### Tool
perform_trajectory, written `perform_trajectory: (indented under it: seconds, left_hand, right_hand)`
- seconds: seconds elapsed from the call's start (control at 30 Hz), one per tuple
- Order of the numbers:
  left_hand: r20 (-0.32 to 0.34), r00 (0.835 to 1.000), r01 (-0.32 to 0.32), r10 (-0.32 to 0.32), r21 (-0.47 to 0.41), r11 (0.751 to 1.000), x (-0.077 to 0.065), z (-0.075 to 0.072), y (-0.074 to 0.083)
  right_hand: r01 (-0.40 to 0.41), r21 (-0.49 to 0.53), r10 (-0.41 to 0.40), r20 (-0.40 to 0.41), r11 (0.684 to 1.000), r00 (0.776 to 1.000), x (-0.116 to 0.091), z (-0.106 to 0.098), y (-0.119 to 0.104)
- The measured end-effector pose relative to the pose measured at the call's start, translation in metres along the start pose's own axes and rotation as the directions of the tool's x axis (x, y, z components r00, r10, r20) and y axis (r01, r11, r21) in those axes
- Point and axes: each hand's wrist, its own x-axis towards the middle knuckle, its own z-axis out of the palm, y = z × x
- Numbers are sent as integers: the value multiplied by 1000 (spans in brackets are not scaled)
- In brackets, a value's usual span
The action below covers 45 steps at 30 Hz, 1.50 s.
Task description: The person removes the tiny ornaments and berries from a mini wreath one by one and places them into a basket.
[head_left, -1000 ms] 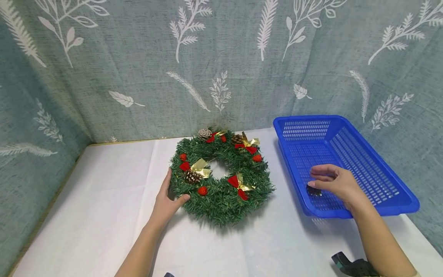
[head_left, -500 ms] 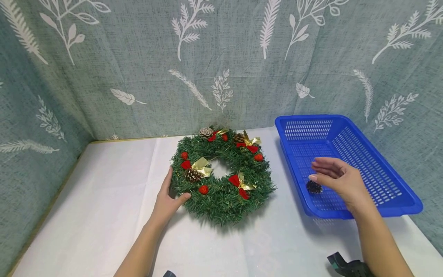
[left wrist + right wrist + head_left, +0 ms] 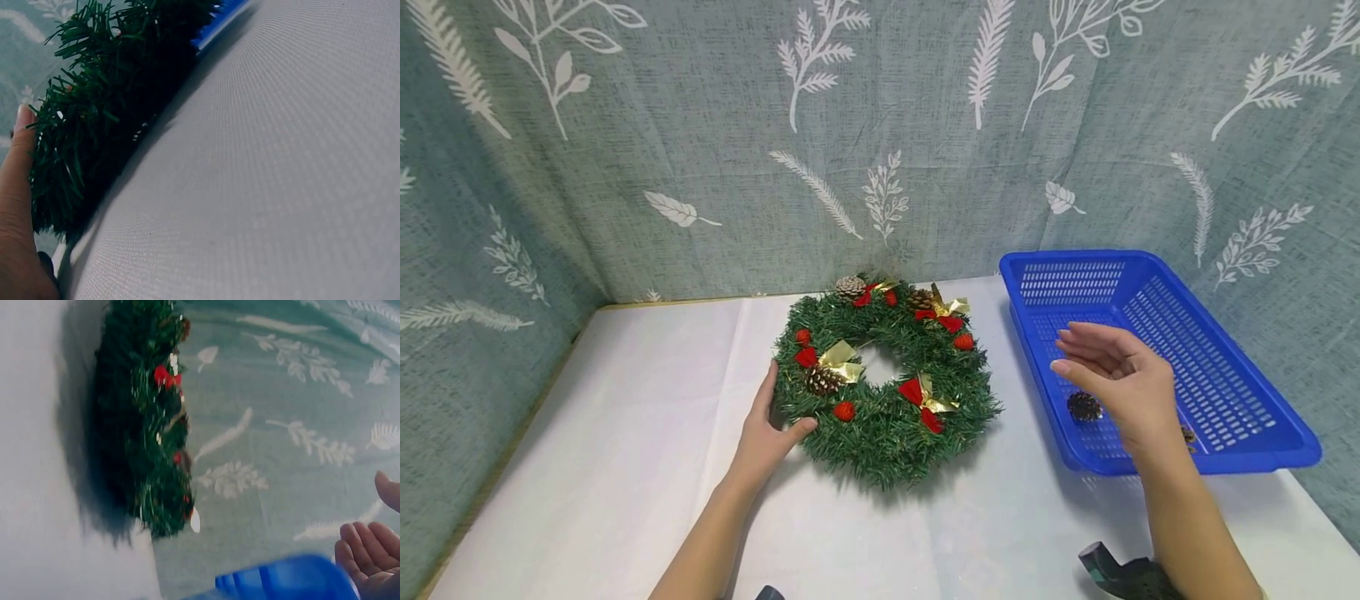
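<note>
A green artificial wreath [image 3: 887,450] lies on the table, dressed with red and gold bows, pine cones and red berries. My left hand [image 3: 767,442] rests against its left edge, thumb and forefinger fairly straight and spread along the needles. In the left wrist view, one straight digit [image 3: 19,169] touches the greenery. Over the blue basket [image 3: 1037,367] is my right hand [image 3: 1123,383], fingers loosely bent, thumb apart from them, nothing between. Below it a dark pine cone [image 3: 1084,406] sits in the basket. Another brownish piece [image 3: 1188,437] shows partly behind the wrist.
A white cloth [image 3: 625,467] covers the table. Behind and at the left hangs a grey-green curtain [image 3: 715,167] with white leaf prints. The basket stands right of the wreath, near the curtain. A dark strap end [image 3: 1123,575] sticks out by the right forearm.
My right hand has risen and shifted left, away from the dark pine cone, which now shows more fully. The brownish piece has come into view. My left hand has stayed at the wreath.
</note>
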Motion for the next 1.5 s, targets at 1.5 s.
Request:
perform_trajectory:
  seconds: [1.5]
  left_hand:
    - [19,999,33,-33,5,999,2,-1,4]
  right_hand:
    - [253,137,-283,297,958,912,-4,145,29]
